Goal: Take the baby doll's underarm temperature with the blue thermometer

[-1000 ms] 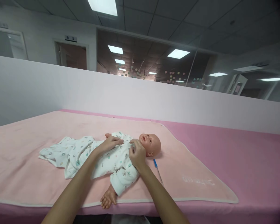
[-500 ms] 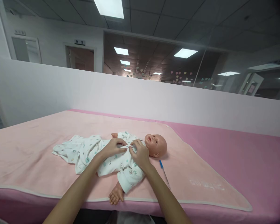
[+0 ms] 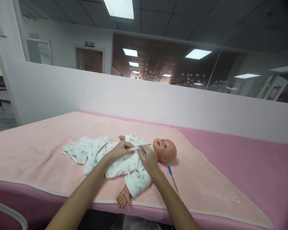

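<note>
One dressed doll [image 3: 166,150], laid on its back

Doll: on a peach pad [image 3: 207,182], head toward the right, face upward; probably laid so to bring the chest within reach of both hands.
White printed outfit [image 3: 122,167]: covers torso and arms; loose lower end lies flat toward the left, no feet showing.
Left hand [image 3: 123,150]: over the chest, thumb and finger apparently pinched on the outfit's front.
Right hand [image 3: 149,158]: just beside the chin, apparently pinched on the same cloth. Fingertips of both hands nearly meet, likely because the spot is small; whether they touch, cannot tell; any fastening is hidden.
Near doll hand [image 3: 124,197]: at the pad's near edge, arm spread outward, perhaps to leave the chest uncovered.
Blue-ended stick [image 3: 173,179]: on the pad near the head, seemingly placed clear of the work.
Pink cover [image 3: 249,150]: beneath the pad
</note>
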Demonstrator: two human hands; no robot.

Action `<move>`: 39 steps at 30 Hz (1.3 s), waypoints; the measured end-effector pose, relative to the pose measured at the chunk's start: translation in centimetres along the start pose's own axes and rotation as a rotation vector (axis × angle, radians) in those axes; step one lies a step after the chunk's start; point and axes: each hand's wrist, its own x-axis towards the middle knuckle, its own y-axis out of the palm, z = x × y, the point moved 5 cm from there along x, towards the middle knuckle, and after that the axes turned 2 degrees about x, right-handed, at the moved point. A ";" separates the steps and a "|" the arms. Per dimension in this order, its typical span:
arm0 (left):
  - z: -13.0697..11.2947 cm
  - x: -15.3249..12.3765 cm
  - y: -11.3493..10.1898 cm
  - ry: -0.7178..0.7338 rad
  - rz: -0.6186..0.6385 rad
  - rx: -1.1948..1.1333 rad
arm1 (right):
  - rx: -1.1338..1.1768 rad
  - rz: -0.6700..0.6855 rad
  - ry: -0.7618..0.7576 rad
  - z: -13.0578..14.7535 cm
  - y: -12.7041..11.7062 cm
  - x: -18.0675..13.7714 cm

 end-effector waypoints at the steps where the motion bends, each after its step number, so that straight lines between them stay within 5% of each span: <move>1: 0.0 0.0 0.0 -0.011 -0.001 -0.020 | 0.004 0.003 -0.004 0.0 0.1 0.0; 8: 0.4 0.1 -0.1 -0.043 -0.044 -0.098 | 0.045 -0.001 0.029 -0.4 0.2 0.2; 18: 0.0 0.0 0.2 0.007 0.063 -0.087 | 0.105 -0.014 0.041 -0.6 0.2 0.1; 29: 0.3 0.0 -0.3 0.003 -0.080 0.009 | 0.022 0.030 -0.002 -0.1 0.3 -0.1; 39: 0.5 -0.7 -1.4 -0.037 -0.025 0.022 | -0.084 0.035 -0.042 0.5 0.1 0.0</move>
